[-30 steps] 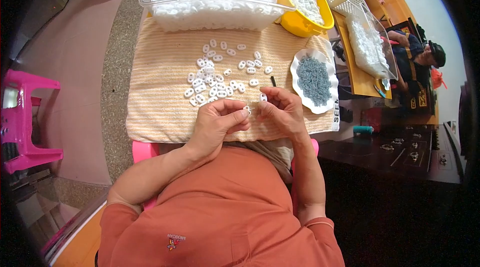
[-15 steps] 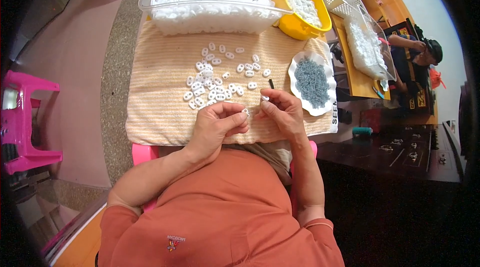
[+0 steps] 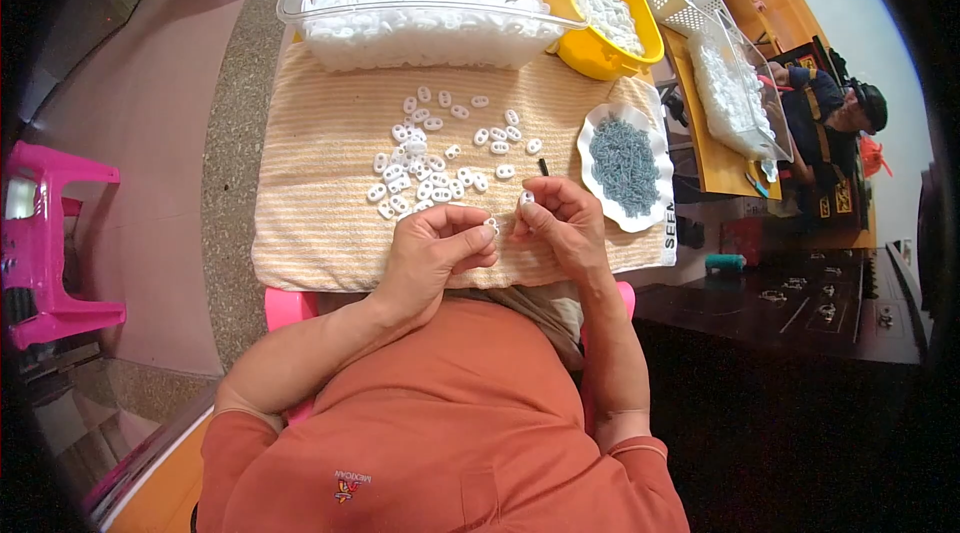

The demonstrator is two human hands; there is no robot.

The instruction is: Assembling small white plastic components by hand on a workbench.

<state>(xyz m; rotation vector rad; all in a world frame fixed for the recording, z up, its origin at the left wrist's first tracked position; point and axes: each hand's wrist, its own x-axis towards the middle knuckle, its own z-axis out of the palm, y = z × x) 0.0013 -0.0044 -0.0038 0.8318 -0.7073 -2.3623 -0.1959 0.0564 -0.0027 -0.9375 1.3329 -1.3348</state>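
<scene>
Over the striped towel [image 3: 325,153], close to scattered white links [image 3: 416,148]
My left hand [image 3: 434,247] pinches one white piece [image 3: 491,224]; near it, my right hand [image 3: 568,229] pinches a second piece [image 3: 527,198].

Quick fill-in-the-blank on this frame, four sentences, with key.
1. The tub just right of the large clear bin is coloured ____.
2. The hand nearer the wavy-edged dish is the person's ____.
3. The left hand pinches a small piece coloured ____.
4. The stool by the picture's left edge is coloured ____.

Missing words: yellow; right; white; pink.
</scene>
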